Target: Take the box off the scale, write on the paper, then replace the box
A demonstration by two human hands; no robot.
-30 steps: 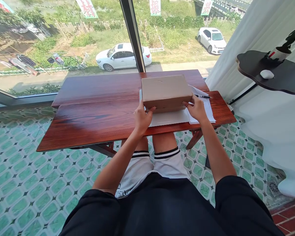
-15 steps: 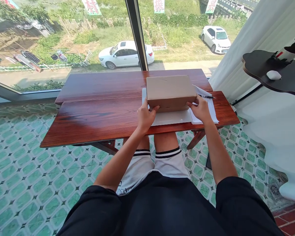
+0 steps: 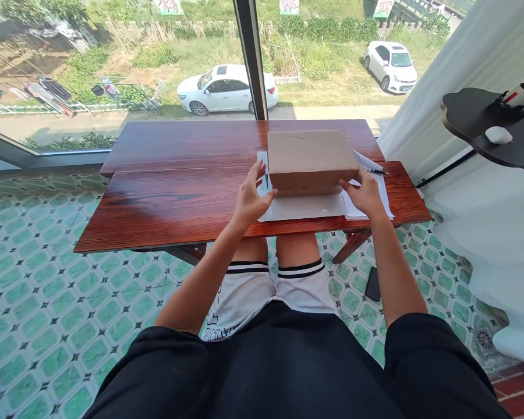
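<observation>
A closed brown cardboard box sits on a flat light-grey item whose kind I cannot make out, on the right half of the wooden table. Beside the box's left end is my left hand, fingers spread, its thumb tip close to the lower front corner. My right hand keeps hold of the box's right front corner, thumb on the front face and fingers around the side. Under and beyond that hand lie white papers with a dark pen across them.
The reddish-brown table stands against a large window. On the right, a dark wavy-edged shelf carries a white mouse-like object. A black phone lies on the tiled floor beneath the table's right side. White curtains hang at the right.
My left hand has come off the box's left end and its fingers have spread. My right hand stays at the right corner. The view has shifted slightly.
</observation>
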